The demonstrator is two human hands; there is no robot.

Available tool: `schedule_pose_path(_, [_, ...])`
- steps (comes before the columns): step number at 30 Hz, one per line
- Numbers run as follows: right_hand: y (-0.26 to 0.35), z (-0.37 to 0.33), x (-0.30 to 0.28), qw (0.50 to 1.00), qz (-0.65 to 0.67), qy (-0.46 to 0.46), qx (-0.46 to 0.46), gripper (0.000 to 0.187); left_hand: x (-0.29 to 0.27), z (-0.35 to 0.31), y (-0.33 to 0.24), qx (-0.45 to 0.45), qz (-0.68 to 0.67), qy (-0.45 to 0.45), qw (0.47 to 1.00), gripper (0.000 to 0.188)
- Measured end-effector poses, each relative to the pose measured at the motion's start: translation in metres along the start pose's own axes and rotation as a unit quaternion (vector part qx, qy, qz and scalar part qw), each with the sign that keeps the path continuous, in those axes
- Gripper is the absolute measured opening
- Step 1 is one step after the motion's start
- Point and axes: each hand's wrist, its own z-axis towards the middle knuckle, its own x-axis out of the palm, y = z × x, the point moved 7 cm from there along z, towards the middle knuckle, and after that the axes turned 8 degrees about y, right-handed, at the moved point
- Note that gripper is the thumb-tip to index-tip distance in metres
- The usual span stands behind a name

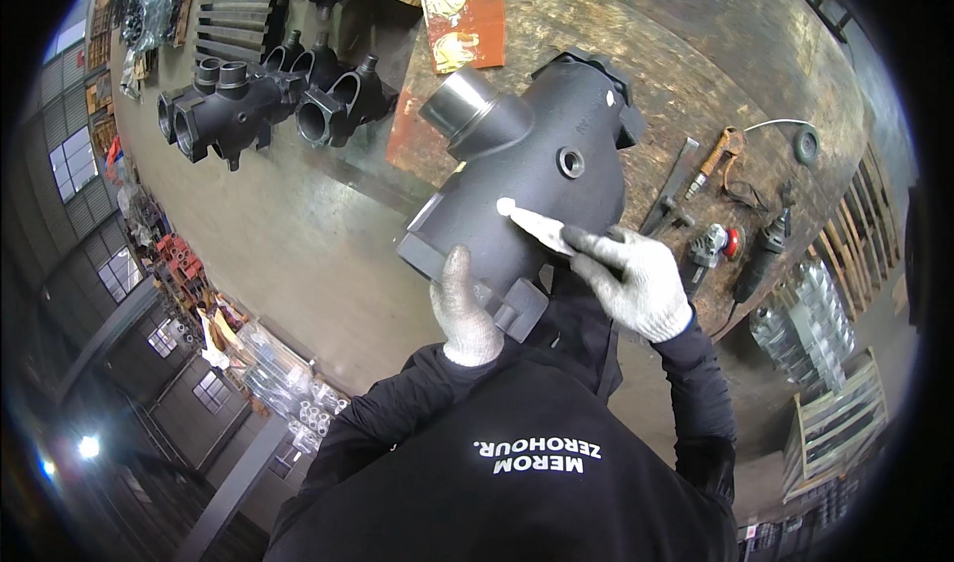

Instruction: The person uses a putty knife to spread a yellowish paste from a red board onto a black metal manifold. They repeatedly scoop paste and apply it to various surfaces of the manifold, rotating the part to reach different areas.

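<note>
A large dark grey cast-metal pipe body [556, 155], seemingly a valve housing, lies tilted on the worktable in front of me. It has a bright machined neck, a small threaded hole and a flange at each end. My right hand [646, 289], in a white knitted glove, is closed around a putty knife [542, 230] whose blade is smeared white. Its tip touches the casting beside a white dab [506, 206]. Against the near flange rests my gloved left hand [465, 314], its visible finger stretched out; the other fingers are mostly hidden.
An orange board [465, 15] with pale filler lies beyond the casting. On the right of the worktable [715, 75] are an angle grinder [708, 249], a black power tool [763, 254] and an orange-handled tool [717, 162]. More castings [234, 110] stand at far left.
</note>
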Motion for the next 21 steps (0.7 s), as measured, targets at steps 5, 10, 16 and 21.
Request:
schedule_pose_path(5, [-0.001, 0.017, 0.008, 0.994, -0.077, -0.047, -0.064, 0.032, 0.001, -0.003, 0.003, -0.03, -0.021, -0.002, 0.999, 0.06])
schedule_pose_path(10, [0.0, 0.008, 0.013, 0.993, -0.01, -0.018, -0.12, 0.033, 0.007, -0.001, -0.005, -0.026, -0.004, -0.018, 0.999, 0.064])
schedule_pose_path(16, [-0.049, -0.013, 0.015, 0.981, 0.192, -0.033, 0.013, 0.033, 0.006, -0.016, -0.005, -0.091, 0.034, -0.12, 0.988, 0.064])
schedule_pose_path(21, [-0.056, -0.05, 0.045, 0.979, 0.117, -0.146, -0.075, 0.035, 0.014, -0.011, -0.009, -0.063, 0.011, -0.123, 0.99, 0.062])
